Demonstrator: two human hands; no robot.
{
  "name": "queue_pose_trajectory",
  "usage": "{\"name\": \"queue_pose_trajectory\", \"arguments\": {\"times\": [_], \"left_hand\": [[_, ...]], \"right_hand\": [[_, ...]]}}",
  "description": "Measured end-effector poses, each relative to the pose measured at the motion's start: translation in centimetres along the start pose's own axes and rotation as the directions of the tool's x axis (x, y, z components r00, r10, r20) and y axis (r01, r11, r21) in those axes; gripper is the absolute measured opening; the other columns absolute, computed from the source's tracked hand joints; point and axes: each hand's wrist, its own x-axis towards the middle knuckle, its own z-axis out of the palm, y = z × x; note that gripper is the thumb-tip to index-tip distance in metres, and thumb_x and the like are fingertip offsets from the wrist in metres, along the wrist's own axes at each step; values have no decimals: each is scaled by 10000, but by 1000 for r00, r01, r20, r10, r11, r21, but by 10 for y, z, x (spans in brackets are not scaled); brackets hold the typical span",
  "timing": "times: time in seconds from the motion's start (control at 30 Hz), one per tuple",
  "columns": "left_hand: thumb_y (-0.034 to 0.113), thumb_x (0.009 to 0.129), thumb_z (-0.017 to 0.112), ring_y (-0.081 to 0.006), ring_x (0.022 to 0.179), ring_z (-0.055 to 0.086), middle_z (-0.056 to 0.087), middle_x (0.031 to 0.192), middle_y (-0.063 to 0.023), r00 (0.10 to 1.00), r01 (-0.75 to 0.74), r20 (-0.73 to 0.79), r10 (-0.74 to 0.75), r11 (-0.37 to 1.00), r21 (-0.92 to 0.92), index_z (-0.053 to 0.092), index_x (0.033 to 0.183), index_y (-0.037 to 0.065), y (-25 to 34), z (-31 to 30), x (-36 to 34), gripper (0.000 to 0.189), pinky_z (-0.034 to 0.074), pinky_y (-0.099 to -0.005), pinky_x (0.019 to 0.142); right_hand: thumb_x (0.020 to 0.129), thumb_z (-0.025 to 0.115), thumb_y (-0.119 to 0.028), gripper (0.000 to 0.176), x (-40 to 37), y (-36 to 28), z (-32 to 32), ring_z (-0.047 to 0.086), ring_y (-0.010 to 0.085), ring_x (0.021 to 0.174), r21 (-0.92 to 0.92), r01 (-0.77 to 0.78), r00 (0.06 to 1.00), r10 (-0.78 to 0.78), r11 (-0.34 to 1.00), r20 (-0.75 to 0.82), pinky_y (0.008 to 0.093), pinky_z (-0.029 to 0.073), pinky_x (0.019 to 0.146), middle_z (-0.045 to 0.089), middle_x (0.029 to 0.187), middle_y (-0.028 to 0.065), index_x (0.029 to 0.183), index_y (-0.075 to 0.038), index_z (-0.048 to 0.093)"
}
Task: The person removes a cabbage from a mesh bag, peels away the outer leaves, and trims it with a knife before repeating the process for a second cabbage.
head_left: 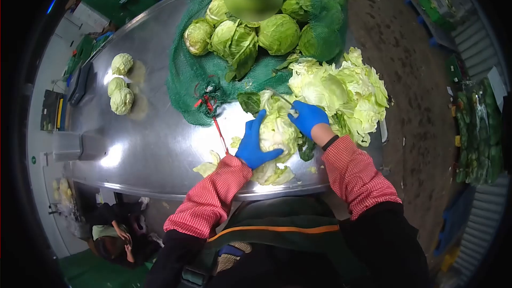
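Observation:
A partly stripped cabbage (278, 133) lies on the steel table in front of me. My left hand (256, 143), blue-gloved, grips its near left side, thumb and fingers spread around it. Another blue glove covers my right hand (309, 118), closed at the cabbage's upper right on what looks like a knife (281, 97); a thin blade shows and the handle is hidden in my fist. Loose leaves (273, 173) lie below the cabbage. To the right of my right hand is a big heap of pale outer leaves (341, 88).
A green mesh sack (184, 82) of whole cabbages (278, 34) fills the table's far side, with a red tie (217, 125). Several trimmed cabbages (122, 101) stand at the left of the steel table (154, 144). Another person (114, 237) is at lower left.

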Motion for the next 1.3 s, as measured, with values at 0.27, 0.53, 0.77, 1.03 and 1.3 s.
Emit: {"name": "queue_pose_trajectory", "arguments": {"times": [0.27, 0.53, 0.77, 1.03, 1.3], "left_hand": [[272, 601, 861, -371, 1213, 425, 385, 1293, -214, 993, -59, -102, 56, 998, -32, 214, 1491, 72, -1, 6, -20, 1118, 375, -429, 1040], [272, 596, 867, -346, 1190, 456, 394, 1274, -195, 996, 16, -90, -24, 995, -94, 212, 1498, 109, -2, 9, -14, 1127, 386, -406, 1030], [293, 606, 865, -328, 1212, 436, 400, 1278, -187, 998, 1, -68, -2, 1000, -14, 232, 1489, 104, 5, 9, -12, 1103, 374, -402, 1035], [352, 587, 877, -374, 1289, 391, 369, 1376, -236, 991, 75, -102, -87, 991, -111, 243, 1482, 73, -16, -9, -2, 1131, 335, -425, 1078], [492, 532, 859, -477, 1256, 383, 379, 1360, -299, 997, -71, 72, 40, 855, 514, 427, 1402, 143, 32, -9, 24, 1032, 353, -506, 1054]], "right_hand": [[797, 598, -620, 750, -37, -13, 7, 617, 355, 1057, 351, -194, 981, 177, 916, 80, 424, 476, 899, 645, 1143, 197, 1331, -105, 481], [815, 689, -314, 627, -73, 20, 41, 653, 177, 688, 756, -347, 934, 132, 555, 332, 303, 501, 512, 675, 954, 141, 1341, -86, 435], [812, 688, -488, 695, -71, 7, 48, 572, 140, 544, 763, -161, 981, 185, 626, 56, 294, 478, 462, 641, 793, 61, 1306, -54, 463], [819, 659, -338, 498, -77, 35, 74, 642, 214, 639, 730, -125, 980, 198, 672, -14, 353, 508, 570, 656, 832, 134, 1223, -89, 508], [815, 629, -353, 491, -71, 22, 88, 615, 386, 990, 385, -217, 938, 301, 897, -171, 458, 487, 834, 630, 1129, 168, 1205, -99, 473]]}}
